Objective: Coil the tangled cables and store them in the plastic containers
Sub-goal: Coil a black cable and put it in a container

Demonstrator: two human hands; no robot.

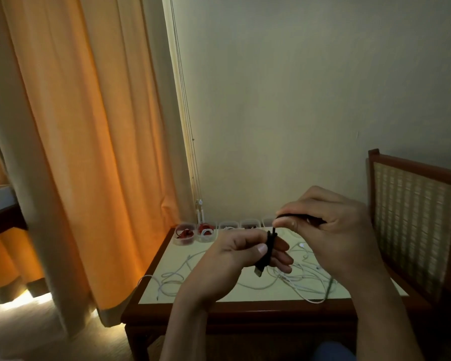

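Bit of a fiddly stage here: a black cable [267,254] is held wrapped round the fingers of the left hand [235,254] and pinned there by the thumb. Its free strand is pinched between thumb and fingertips of the right hand [331,230], just above. For a tidy coil, tension is probably best kept light and even, with each turn laid beside the last rather than crossed. The plug end hanging below the left hand could be left loose for tucking in at the end. The black cord looks thin, matte and a bit stiff. The white cables [271,282], sprawled in loose loops over the pale top of the wood-rimmed table [245,307], seem softer and springier. The plastic containers [206,231], clear, small and round-cornered, are lined up along the far edge, two with red coils [185,234] inside.
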